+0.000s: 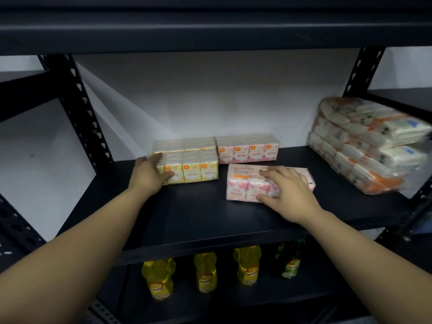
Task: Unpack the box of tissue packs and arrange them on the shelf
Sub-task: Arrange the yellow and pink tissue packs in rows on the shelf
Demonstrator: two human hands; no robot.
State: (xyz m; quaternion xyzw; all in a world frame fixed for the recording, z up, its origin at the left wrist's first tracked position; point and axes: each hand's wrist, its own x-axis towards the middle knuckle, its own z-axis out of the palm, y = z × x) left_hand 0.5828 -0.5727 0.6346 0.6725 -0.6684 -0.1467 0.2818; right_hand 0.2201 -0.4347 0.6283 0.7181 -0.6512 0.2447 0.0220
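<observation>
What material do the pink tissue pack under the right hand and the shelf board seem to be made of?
Pink tissue pack: thin glossy plastic film, judging by its sheen and printed flowers. Shelf board: dark and matte with a smooth face; probably painted metal or laminate, I cannot tell which.

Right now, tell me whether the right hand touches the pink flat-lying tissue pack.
Touching: the head view shows the right hand resting on the pink flat-lying tissue pack.

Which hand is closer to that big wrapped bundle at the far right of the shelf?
Right. The right hand rests on the pink pack, left of the bundle; the left hand is farther left, on the yellow pack.
</observation>
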